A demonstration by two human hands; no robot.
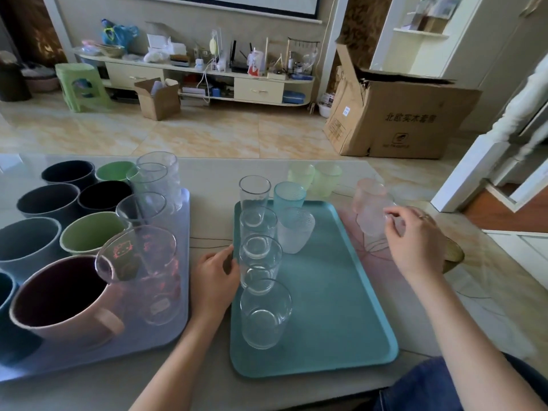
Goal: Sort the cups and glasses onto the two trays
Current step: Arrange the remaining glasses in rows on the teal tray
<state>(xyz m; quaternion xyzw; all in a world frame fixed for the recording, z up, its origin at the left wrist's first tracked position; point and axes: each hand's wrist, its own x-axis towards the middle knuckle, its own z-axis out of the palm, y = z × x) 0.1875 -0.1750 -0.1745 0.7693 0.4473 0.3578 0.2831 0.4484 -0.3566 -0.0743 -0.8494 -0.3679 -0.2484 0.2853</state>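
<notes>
The pink frosted glass [370,207] is standing to the right of the teal tray [341,307], off its edge, on the table [207,179]. The right hand [415,241] is closing on it from the near right side: thumb and fingertips [390,216] are curling round the glass's lower wall and pinching it. Whether the glass is resting on the table or lifted clear cannot be told.

The left hand [215,277] is lying against the teal tray's left rim, fingers loosely extended and touching the edge, holding nothing.

On the teal tray a row of clear glasses [261,262] is running along the left side, with a white frosted glass [295,229] just beside them. A blue frosted glass [289,195] and two green frosted glasses [314,178] are standing beyond the tray's far edge.

The lavender tray [166,330] at left is carrying mugs [59,292] and handled clear cups [142,256].
</notes>
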